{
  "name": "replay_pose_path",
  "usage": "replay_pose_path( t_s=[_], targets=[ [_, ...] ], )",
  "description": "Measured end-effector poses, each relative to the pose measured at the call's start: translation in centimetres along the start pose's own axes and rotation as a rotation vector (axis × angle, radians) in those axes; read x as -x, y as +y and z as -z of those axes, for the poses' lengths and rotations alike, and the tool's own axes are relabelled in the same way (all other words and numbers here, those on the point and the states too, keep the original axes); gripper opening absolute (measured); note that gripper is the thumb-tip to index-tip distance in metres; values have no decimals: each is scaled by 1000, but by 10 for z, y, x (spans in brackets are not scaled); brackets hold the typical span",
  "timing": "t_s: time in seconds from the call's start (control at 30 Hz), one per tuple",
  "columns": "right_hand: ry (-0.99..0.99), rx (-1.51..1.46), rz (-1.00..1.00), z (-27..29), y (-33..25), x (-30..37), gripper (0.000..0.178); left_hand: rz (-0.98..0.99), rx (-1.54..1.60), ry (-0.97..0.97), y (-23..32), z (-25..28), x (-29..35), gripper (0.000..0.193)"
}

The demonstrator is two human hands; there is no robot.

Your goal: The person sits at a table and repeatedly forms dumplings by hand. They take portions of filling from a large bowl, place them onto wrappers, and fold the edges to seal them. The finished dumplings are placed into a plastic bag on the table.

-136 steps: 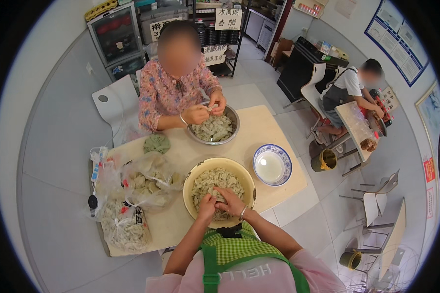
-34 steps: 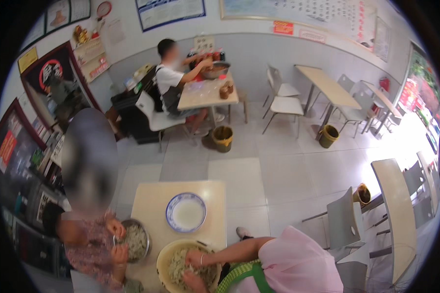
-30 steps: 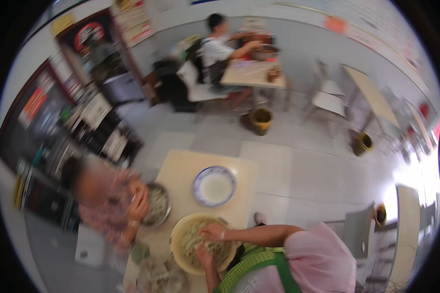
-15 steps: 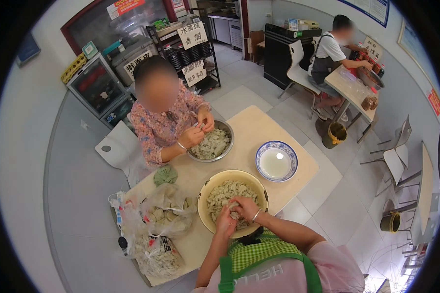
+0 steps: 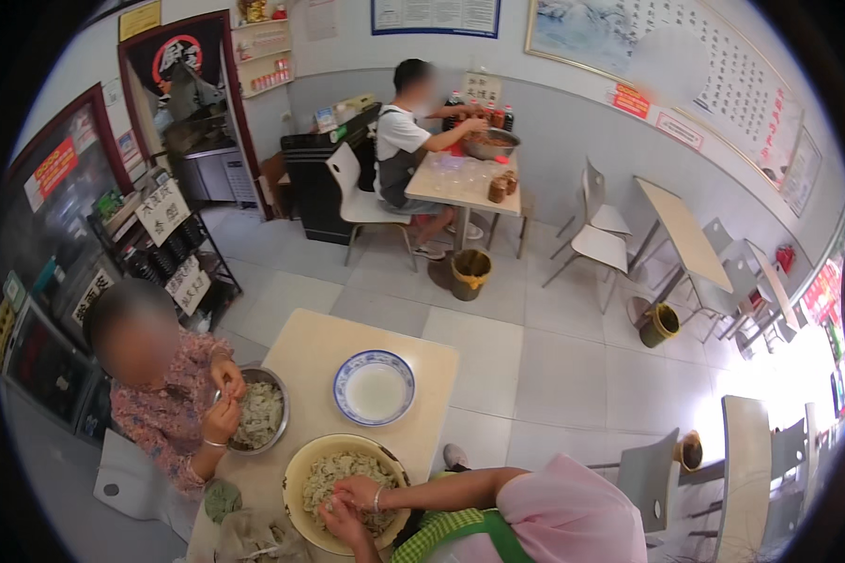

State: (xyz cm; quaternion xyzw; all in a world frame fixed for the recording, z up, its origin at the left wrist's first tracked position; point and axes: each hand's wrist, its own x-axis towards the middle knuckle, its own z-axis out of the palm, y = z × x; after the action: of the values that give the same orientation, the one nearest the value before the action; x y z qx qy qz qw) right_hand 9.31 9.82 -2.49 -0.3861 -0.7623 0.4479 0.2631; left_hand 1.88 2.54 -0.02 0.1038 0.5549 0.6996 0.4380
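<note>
My right hand [image 5: 358,492], with a bracelet at its wrist, and my left hand [image 5: 342,524] meet over a cream enamel basin [image 5: 296,474]. Their fingers are closed and drawn together; whatever lies between them is hidden. Inside the basin is a heap of pale greenish-white, dough-like torn pieces [image 5: 340,468]. Just beyond, a blue-and-white patterned bowl [image 5: 342,409] holds cloudy white liquid. To the left, a person in a floral shirt [image 5: 155,418] pinches something small with both hands [image 5: 223,403] above a metal bowl [image 5: 279,434] of similar pieces.
A green lump [image 5: 222,500] and a clear plastic bag [image 5: 253,537] lie at the table's left side. Another person [image 5: 408,141] works at a far table [image 5: 446,192] with a metal bowl. Bins [image 5: 470,277], chairs [image 5: 599,246] and more tables [image 5: 681,235] stand to the right.
My view has swung up and to the right, so the table sits lower and further left. My hands stay together over the basin; the piece that showed between them is now hidden.
</note>
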Motion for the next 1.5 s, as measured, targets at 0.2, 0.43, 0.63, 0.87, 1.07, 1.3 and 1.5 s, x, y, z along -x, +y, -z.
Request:
replay_pose_path(
  t_s=[0.2,0.43,0.63,0.87,1.07,1.3,1.5],
  targets=[
    [-111,341,46,1,20,3,20,141,-117,-165,14,-21,7,13],
    [-87,-424,-509,15,5,-4,21,119,-77,-169,23,-4,19,14],
    [-342,-674,-234,31,-34,1,25,213,219,-48,-2,13,2,19],
    [-128,122,355,20,-16,4,32,374,603,-252,-18,27,-10,35],
    [-155,-19,35,21,-7,-1,25,191,-48,-66,0,10,6,29],
    [-182,-151,-159,18,-7,6,20,153,-115,-49,6,12,8,19],
    [11,55,11,0,1,7,21,83,-370,9,5,3,7,23]
  ],
)
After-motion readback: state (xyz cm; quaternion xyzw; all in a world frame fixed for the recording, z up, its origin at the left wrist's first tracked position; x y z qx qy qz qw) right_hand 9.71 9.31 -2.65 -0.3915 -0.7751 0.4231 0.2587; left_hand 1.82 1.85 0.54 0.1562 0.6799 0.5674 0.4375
